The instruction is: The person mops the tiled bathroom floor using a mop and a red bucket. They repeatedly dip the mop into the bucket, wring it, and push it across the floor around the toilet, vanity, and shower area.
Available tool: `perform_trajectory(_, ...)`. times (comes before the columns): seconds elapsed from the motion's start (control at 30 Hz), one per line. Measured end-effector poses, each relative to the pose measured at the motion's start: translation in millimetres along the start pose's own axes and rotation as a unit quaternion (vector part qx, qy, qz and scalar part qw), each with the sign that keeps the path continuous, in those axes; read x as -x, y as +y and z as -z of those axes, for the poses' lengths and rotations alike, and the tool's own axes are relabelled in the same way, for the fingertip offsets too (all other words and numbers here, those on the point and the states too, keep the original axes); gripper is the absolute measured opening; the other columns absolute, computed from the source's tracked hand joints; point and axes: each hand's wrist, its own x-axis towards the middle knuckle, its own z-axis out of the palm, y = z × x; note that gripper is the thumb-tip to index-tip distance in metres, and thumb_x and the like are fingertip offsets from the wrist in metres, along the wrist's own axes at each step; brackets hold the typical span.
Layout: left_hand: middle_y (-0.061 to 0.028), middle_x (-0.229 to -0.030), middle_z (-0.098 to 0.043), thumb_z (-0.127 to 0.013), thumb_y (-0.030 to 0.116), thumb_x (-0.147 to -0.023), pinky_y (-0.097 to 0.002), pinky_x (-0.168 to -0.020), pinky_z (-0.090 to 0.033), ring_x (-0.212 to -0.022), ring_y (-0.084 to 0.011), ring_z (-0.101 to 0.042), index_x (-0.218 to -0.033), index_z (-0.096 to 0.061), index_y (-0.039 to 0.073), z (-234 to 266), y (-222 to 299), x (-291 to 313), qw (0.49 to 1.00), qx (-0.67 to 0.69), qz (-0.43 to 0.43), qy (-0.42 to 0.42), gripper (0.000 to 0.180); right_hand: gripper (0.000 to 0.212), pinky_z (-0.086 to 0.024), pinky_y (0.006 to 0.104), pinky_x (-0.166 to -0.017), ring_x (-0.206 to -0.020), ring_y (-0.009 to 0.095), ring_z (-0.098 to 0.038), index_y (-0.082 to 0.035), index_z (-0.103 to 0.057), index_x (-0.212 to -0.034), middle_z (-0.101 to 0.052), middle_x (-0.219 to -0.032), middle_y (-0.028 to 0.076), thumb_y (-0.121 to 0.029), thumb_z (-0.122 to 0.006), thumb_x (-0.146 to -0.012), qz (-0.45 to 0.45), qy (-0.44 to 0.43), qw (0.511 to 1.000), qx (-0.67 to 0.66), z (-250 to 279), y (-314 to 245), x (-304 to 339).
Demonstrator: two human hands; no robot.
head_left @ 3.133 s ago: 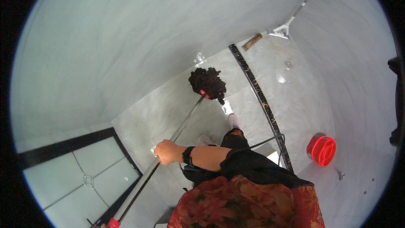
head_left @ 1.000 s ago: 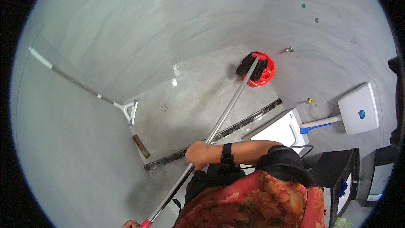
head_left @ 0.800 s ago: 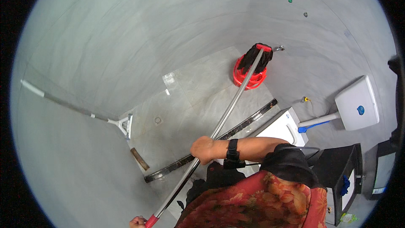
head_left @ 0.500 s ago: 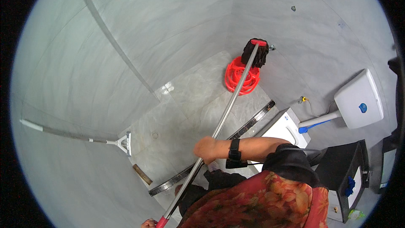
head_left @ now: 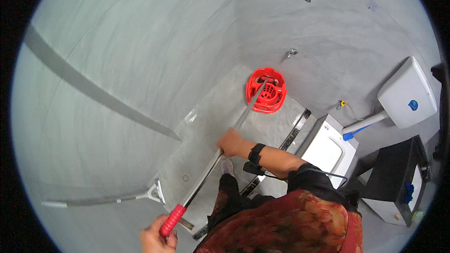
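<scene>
A mop (head_left: 201,180) with a silver pole slants from the lower left to the far middle. My left hand (head_left: 156,238) is closed at the lower end of its red grip. Farther up, my right hand (head_left: 228,142) is wrapped round the middle of the pole, with a black band on that wrist. The mop's head end is down inside a red bucket (head_left: 267,109), beside the holed wringer basket (head_left: 267,94). Most of the dark mop cloth is hidden there. The bucket stands on the floor by the far corner.
A white squat toilet (head_left: 323,147) lies right of a dark raised strip (head_left: 293,136). Its cistern (head_left: 405,93) hangs on the right wall, above a black-and-white cabinet (head_left: 386,173). At left a white squeegee (head_left: 154,192) leans on the wall. A tap (head_left: 291,52) juts out above the bucket.
The mop's head has gone down from above the bucket into it. My left hand and the red grip have risen farther into view. One foot now shows on the floor.
</scene>
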Motion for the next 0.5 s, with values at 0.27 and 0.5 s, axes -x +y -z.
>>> perform_trajectory(0.27, -0.0099, -0.075, -0.066, -0.06, -0.005, -0.075, -0.0301, -0.057, -0.047, -0.064, -0.0195, -0.065, -0.091, -0.067, 0.004, 82, 140, -220, 0.949, -0.051, -0.309, 0.035, 0.02, 0.022, -0.046, 0.0452, -0.08, -0.094, 0.031, -0.063, -0.011, -0.066, -0.089, -0.066, -0.094, 0.01, -0.015, -0.073, -0.069, -0.23, 0.35, 0.897, -0.144, 41, 137, -83)
perform_trajectory(0.5, -0.0085, -0.071, -0.066, -0.056, -0.006, -0.078, -0.0212, -0.052, -0.042, -0.062, -0.0121, -0.062, -0.087, -0.065, 0.0, 81, 211, -337, 0.975, 0.052, -0.214, -0.019, 0.014, 0.022, -0.047, 0.046, -0.073, -0.094, 0.034, -0.062, -0.009, -0.062, -0.087, -0.065, -0.092, 0.011, -0.014, -0.074, -0.069, -0.313, 0.386, 0.835, -0.236, 42, 220, -134)
